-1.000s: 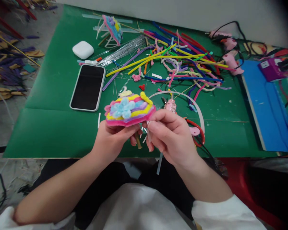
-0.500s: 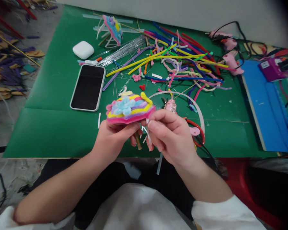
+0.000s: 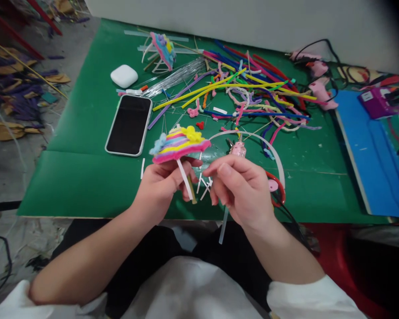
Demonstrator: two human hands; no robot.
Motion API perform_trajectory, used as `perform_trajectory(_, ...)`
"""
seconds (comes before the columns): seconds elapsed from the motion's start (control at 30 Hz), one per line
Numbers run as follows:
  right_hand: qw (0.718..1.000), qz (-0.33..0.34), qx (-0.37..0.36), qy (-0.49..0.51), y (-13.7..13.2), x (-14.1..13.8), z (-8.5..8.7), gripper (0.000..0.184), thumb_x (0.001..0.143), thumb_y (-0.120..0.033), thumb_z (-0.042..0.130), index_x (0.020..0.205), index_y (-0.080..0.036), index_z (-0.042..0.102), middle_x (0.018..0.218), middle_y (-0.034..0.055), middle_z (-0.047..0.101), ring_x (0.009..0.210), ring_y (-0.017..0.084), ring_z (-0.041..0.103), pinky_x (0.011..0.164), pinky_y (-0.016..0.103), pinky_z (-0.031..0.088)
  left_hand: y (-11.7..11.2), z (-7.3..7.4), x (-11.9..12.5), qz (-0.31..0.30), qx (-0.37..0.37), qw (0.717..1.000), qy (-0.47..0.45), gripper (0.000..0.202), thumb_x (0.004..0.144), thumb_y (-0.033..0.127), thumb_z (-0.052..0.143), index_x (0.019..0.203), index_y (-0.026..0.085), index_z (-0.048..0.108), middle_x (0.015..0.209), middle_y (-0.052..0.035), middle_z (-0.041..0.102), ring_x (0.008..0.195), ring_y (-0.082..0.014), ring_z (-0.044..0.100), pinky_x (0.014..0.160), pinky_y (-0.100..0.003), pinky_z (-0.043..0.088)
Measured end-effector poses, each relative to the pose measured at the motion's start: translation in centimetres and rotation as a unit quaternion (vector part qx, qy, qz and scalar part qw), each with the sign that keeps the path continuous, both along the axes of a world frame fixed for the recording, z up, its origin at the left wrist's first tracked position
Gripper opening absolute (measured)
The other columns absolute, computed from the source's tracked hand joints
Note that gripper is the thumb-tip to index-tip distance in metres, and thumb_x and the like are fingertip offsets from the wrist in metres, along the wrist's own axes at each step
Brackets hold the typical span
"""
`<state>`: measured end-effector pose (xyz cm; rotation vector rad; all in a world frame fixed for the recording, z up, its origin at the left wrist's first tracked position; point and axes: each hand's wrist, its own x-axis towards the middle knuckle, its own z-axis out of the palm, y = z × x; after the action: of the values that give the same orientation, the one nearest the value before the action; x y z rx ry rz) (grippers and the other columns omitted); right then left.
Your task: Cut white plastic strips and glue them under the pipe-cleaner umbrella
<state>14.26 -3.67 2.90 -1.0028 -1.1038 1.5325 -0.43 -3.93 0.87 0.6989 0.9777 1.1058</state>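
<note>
Clamped beneath the fuzzy, rainbow-striped pipe-cleaner canopy (image 3: 182, 148), the left hand (image 3: 161, 186) should brace it gently above the flat green tabletop (image 3: 76, 177) while the right hand (image 3: 244, 190), fingertips parted just beside, best avoids bumping the slim white plastic-looking strip (image 3: 184, 177).

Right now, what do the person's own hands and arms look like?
The left hand and right hand are bare, without gloves; I see no ring or watch. The forearms are uncovered below loose white sleeves, with no visible markings.
</note>
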Motion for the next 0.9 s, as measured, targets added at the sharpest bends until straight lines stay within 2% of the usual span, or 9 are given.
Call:
perform_trajectory(0.1,0.998,-0.015,0.042,-0.040,0.1,0.4,0.5,0.021,0.085,-0.038,0.056,0.074,-0.021,0.063,0.053,-0.0058,0.055,0.034,0.005,0.040,0.037,0.020,0.039,0.1,0.3,0.0,0.000,-0.014,1.000,-0.018,0.020,0.075,0.035,0.068,0.081,0.016,0.070,0.062,0.0010,0.063,0.041,-0.0055,0.052,0.037,-0.016,0.042)
perform_trajectory(0.2,0.969,-0.045,0.126,-0.206,0.8,2.2,1.6,0.021,0.086,-0.040,0.054,0.078,-0.023,0.064,0.059,-0.0034,0.058,0.042,0.008,0.049,0.042,0.023,0.041,0.2,0.7,0.1,0.005,-0.036,0.999,-0.032,0.024,0.073,0.037,0.070,0.080,0.014,0.070,0.061,0.0008,0.062,0.041,-0.0051,0.051,0.036,-0.015,0.041)
perform_trajectory(0.27,0.901,-0.037,0.173,-0.397,1.7,4.5,2.2,0.020,0.083,-0.040,0.058,0.087,-0.023,0.066,0.066,-0.0008,0.062,0.053,0.012,0.057,0.050,0.025,0.044,0.2,0.9,0.1,0.002,-0.051,0.998,-0.040,0.025,0.072,0.038,0.070,0.078,0.014,0.069,0.060,0.0016,0.060,0.039,-0.0042,0.049,0.034,-0.015,0.039)
perform_trajectory(0.33,0.816,-0.020,0.166,-0.553,2.5,7.4,2.3,0.023,0.081,-0.041,0.060,0.095,-0.023,0.066,0.073,0.0017,0.066,0.062,0.017,0.061,0.059,0.030,0.047,0.2,1.0,0.0,-0.002,-0.064,0.997,-0.047,0.025,0.072,0.039,0.070,0.079,0.015,0.069,0.059,0.0025,0.059,0.038,-0.0032,0.047,0.034,-0.014,0.037)
perform_trajectory(0.43,0.709,0.062,0.163,-0.683,2.9,11.4,1.4,0.044,0.074,-0.049,0.064,0.107,-0.021,0.063,0.100,0.0092,0.067,0.091,0.029,0.062,0.076,0.041,0.048,0.3,0.9,-0.1,-0.005,-0.081,0.995,-0.058,0.026,0.073,0.040,0.069,0.081,0.016,0.068,0.058,0.0030,0.057,0.037,-0.0024,0.045,0.034,-0.014,0.036)
perform_trajectory(0.47,0.696,0.095,0.166,-0.692,2.7,12.3,0.9,0.050,0.074,-0.051,0.064,0.112,-0.020,0.061,0.106,0.0110,0.065,0.098,0.031,0.060,0.080,0.043,0.047,0.3,0.8,-0.2,-0.005,-0.084,0.995,-0.061,0.026,0.073,0.040,0.069,0.082,0.016,0.068,0.058,0.0030,0.057,0.036,-0.0022,0.045,0.034,-0.013,0.036)
perform_trajectory(0.6,0.678,0.177,0.173,-0.692,1.6,13.0,-0.9,0.058,0.073,-0.041,0.068,0.124,-0.019,0.054,0.112,0.0117,0.062,0.099,0.028,0.059,0.081,0.039,0.048,0.6,0.3,-0.2,-0.004,-0.087,0.994,-0.064,0.024,0.073,0.040,0.070,0.081,0.017,0.068,0.057,0.0033,0.057,0.037,-0.0027,0.046,0.035,-0.014,0.038)
perform_trajectory(0.77,0.634,0.160,0.165,-0.739,1.3,11.3,-1.8,0.038,0.076,-0.030,0.064,0.110,-0.016,0.058,0.101,0.0109,0.063,0.094,0.028,0.059,0.078,0.039,0.048,0.7,0.2,-0.3,0.003,-0.101,0.993,-0.058,0.024,0.070,0.040,0.072,0.079,0.018,0.068,0.057,0.0026,0.057,0.038,-0.0037,0.046,0.034,-0.014,0.037)
perform_trajectory(0.9,0.677,0.160,0.160,-0.701,1.3,11.5,-1.0,0.026,0.082,-0.023,0.054,0.107,-0.017,0.057,0.105,0.0097,0.060,0.095,0.024,0.060,0.079,0.036,0.048,0.6,0.3,-0.4,-0.002,-0.101,0.993,-0.061,0.024,0.070,0.040,0.072,0.079,0.018,0.068,0.057,0.0030,0.057,0.037,-0.0029,0.045,0.034,-0.014,0.036)
